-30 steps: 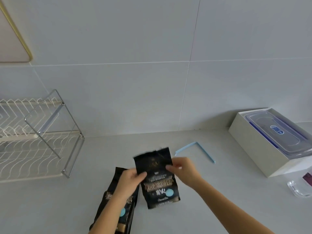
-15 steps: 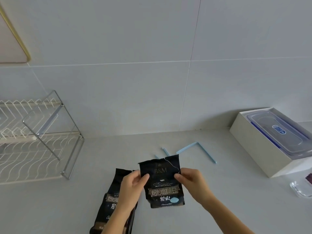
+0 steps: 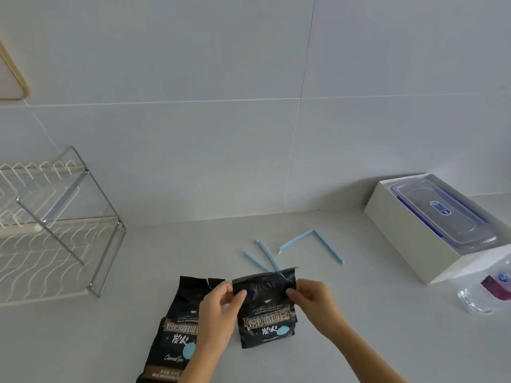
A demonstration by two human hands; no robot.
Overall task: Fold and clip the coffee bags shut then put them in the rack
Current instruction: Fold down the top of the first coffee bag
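Observation:
A small black coffee bag (image 3: pixel 265 308) stands on the counter, its torn top edge up. My left hand (image 3: pixel 218 313) pinches its upper left corner and my right hand (image 3: pixel 312 302) pinches its upper right corner. A second, larger black coffee bag (image 3: pixel 177 330) lies flat to the left, partly under my left arm. Two light blue sealing clips lie behind the bags: one half open (image 3: pixel 262 255), one spread into an L (image 3: pixel 312 241). The wire rack (image 3: pixel 58 228) stands at the far left.
A white box (image 3: pixel 414 244) holding a clear lidded container (image 3: pixel 442 214) sits at the right by the wall. A clear plastic item with a purple label (image 3: pixel 489 291) lies at the right edge. The tiled wall runs along the back.
The small bag has come down from mid-air onto the counter and turned upright. Both hands have shifted to its top corners. The half-open clip behind it has come into view.

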